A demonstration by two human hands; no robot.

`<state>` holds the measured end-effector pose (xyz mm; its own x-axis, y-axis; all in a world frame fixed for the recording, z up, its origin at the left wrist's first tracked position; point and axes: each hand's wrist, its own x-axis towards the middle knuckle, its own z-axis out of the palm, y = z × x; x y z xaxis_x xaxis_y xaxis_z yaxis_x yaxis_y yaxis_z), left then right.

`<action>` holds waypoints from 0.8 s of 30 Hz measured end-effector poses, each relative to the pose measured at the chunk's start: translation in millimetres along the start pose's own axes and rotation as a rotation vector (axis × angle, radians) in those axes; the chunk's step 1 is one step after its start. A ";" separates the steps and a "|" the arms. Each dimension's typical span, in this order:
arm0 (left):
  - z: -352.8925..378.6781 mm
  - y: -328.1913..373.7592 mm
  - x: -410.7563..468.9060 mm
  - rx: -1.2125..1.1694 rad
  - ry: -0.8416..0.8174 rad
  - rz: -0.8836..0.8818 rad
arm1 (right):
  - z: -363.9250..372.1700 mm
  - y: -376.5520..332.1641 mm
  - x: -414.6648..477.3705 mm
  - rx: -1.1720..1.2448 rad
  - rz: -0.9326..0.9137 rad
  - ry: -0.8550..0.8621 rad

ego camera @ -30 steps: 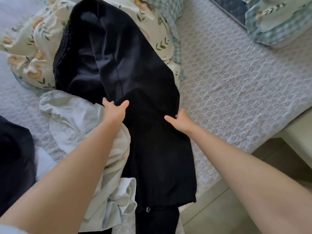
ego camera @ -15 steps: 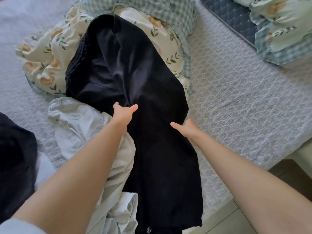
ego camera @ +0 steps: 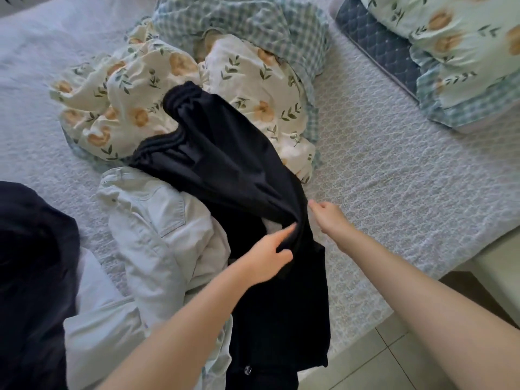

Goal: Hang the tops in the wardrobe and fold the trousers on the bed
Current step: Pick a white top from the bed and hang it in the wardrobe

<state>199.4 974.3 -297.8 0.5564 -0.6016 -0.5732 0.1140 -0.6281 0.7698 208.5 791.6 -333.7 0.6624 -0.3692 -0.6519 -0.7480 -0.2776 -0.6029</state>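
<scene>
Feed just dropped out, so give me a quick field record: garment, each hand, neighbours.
garment: black fabric trousers, lying across cream floral duvet on grey quilted bed
left hand: pinches a fold of the trousers
right hand: at their right edge, grip unclear
neighbour: pale denim garment, touching trousers' left side

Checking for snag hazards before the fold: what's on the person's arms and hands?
The left hand and right hand are bare: no gloves, rings or watch in view. The left forearm and right forearm are uncovered, with no sleeve showing on them.
</scene>
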 end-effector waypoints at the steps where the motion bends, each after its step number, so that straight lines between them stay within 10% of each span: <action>1: 7.6 -0.7 -9.8 0.022 -0.048 -0.010 | -1.2 -7.1 -12.1 0.002 -0.035 -0.048; 6: 26.0 8.1 -58.6 -0.013 -0.184 -0.069 | 19.6 -17.7 -56.1 -0.037 -0.083 -0.340; 11: 29.0 -4.9 -90.4 -0.112 -0.193 -0.087 | 41.0 -23.9 -90.1 0.031 -0.162 -0.237; 24: -49.9 -25.1 -132.4 -0.921 0.436 -0.377 | 44.7 -51.8 -171.7 0.039 -0.430 -0.418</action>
<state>163.9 1094.3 -227.2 0.5800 -0.1063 -0.8077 0.8112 -0.0150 0.5845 135.4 909.0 -211.1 0.8713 0.1517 -0.4667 -0.4125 -0.2890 -0.8639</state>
